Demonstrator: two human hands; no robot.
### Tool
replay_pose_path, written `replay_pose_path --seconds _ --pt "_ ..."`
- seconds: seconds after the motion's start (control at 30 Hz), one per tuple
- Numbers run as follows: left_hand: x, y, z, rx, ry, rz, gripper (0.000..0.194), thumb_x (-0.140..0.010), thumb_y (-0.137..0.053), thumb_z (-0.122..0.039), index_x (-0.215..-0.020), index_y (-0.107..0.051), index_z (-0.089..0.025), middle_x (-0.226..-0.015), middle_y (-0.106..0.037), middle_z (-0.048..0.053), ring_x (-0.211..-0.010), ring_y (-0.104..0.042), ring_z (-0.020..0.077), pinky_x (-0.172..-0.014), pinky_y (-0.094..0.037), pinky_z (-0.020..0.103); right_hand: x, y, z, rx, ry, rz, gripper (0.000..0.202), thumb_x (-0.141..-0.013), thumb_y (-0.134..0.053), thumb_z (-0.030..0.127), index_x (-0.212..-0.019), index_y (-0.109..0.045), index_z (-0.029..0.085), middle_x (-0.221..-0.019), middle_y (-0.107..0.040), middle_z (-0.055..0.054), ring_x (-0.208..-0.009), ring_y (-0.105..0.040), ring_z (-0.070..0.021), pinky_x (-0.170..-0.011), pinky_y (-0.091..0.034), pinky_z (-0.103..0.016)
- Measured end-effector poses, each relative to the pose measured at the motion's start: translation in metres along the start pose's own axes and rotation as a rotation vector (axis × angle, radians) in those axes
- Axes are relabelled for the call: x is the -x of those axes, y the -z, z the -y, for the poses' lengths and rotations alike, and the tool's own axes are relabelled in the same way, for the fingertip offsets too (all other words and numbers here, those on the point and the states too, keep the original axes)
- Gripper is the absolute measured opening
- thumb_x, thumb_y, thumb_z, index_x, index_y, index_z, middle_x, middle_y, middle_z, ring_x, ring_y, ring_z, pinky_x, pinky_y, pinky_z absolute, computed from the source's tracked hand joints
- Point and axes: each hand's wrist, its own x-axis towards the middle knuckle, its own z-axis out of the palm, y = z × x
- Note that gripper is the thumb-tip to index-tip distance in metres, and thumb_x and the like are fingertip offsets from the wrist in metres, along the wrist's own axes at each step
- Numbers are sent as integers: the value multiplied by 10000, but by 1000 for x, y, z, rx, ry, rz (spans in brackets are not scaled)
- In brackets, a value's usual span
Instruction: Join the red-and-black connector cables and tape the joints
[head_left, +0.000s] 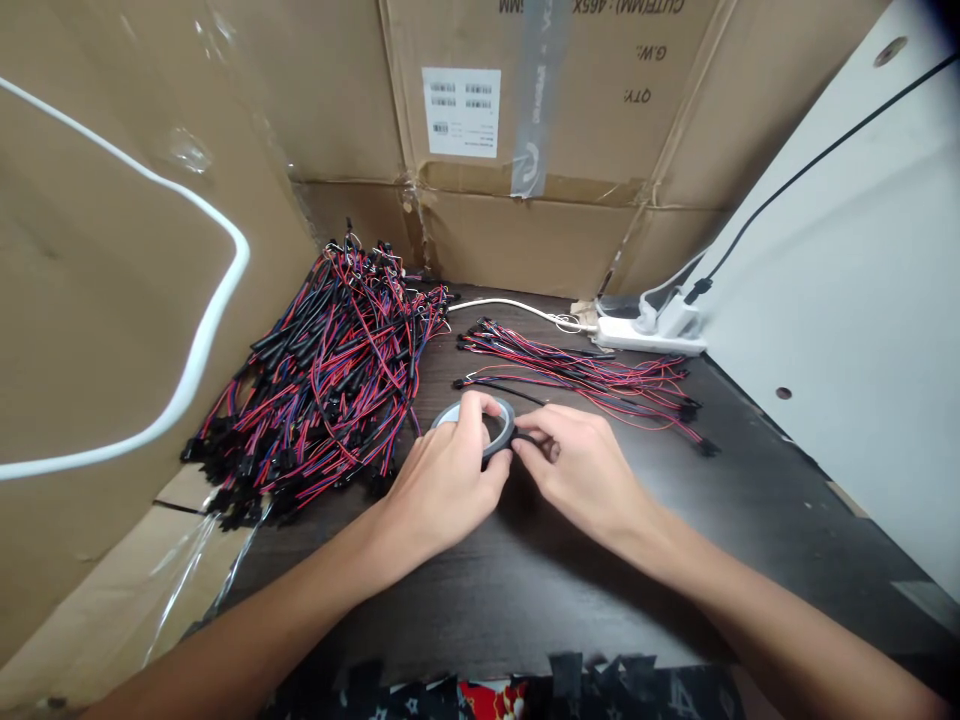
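Observation:
A roll of dark tape with a pale inner ring is gripped by my left hand, its fingers through and around the ring. My right hand touches the roll's right side, thumb and fingers pinched on a short black strip. Just beyond my hands, a thin black piece points toward my right fingers. Behind them lies a loose bundle of red, blue and black wires with black connectors. To the left, a large heap of similar wires rises against the cardboard.
A white power strip with plugs sits at the back right, and a white cable runs left from it. Cardboard walls the back and left. A white panel stands on the right. A thick white cable hangs at left.

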Motion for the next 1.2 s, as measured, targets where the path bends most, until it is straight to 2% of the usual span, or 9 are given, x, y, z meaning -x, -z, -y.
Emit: replay_pose_path --seconds 0.1,0.17,0.3,0.47,0.63,0.73,0.87,1.1,1.2 --pt "0 0 -1 -120 -30 40 100 -878 -459 -272 -906 -520 -198 -774 -631 26 -683 -602 178 -585 -358 286 0 -1 1 12 -16 6 75 -814 -596 114 -856 -641 156 -803 -656 -37 -718 -579 -150 -686 -427 -269" --pt "0 0 -3 -191 -66 70 158 -900 -419 -274 -806 -520 -197 -771 -631 30 -698 -603 189 -582 -340 295 0 -2 2 52 -37 44 52 -821 -586 122 -811 -625 155 -790 -648 -39 -721 -572 -157 -681 -410 -273" --pt "1 1 -5 -275 -86 115 163 -914 -382 -263 -854 -519 -199 -748 -631 33 -694 -613 214 -569 -327 305 2 -1 0 116 -68 160 71 -829 -557 133 -772 -588 161 -790 -639 -40 -742 -565 -169 -674 -373 -277" --pt "2 -3 -3 -333 -119 180 177 -916 -358 -235 -917 -525 -175 -755 -648 66 -719 -638 245 -595 -359 322 3 0 -3 159 -72 241 98 -838 -531 136 -751 -569 160 -797 -642 -56 -757 -566 -176 -645 -329 -281" --pt "0 -2 -6 -350 -118 148 238 -929 -347 -271 -844 -551 -183 -747 -652 62 -697 -636 235 -565 -336 311 -6 4 0 78 -12 312 203 -809 -502 69 -648 -582 162 -683 -595 -35 -657 -517 -141 -627 -318 -272" --pt "-2 1 -7 -342 -83 114 318 -941 -331 -299 -761 -569 -189 -710 -642 51 -660 -620 209 -531 -291 295 -7 3 -1 36 56 268 241 -814 -484 50 -634 -600 159 -639 -546 -19 -614 -470 -123 -605 -310 -263" --pt "-3 5 -4 -303 -110 55 332 -925 -371 -280 -689 -584 -185 -627 -597 30 -576 -559 160 -522 -259 283 -3 -2 -4 28 198 130 249 -859 -474 88 -666 -620 149 -624 -498 -13 -579 -411 -113 -568 -292 -261" --pt "-1 9 -2 -100 -210 25 357 -915 -401 -254 -604 -557 -174 -545 -517 -8 -465 -413 103 -520 -239 260 7 3 2 293 479 -48 305 -890 -392 65 -646 -557 147 -632 -441 -32 -581 -338 -148 -548 -272 -312" --pt "-1 10 -4 -93 -214 14 368 -910 -409 -256 -584 -557 -173 -533 -519 -8 -461 -400 104 -523 -230 260 10 9 8 306 589 -64 354 -908 -347 68 -624 -532 170 -609 -427 -34 -578 -331 -163 -548 -277 -332"
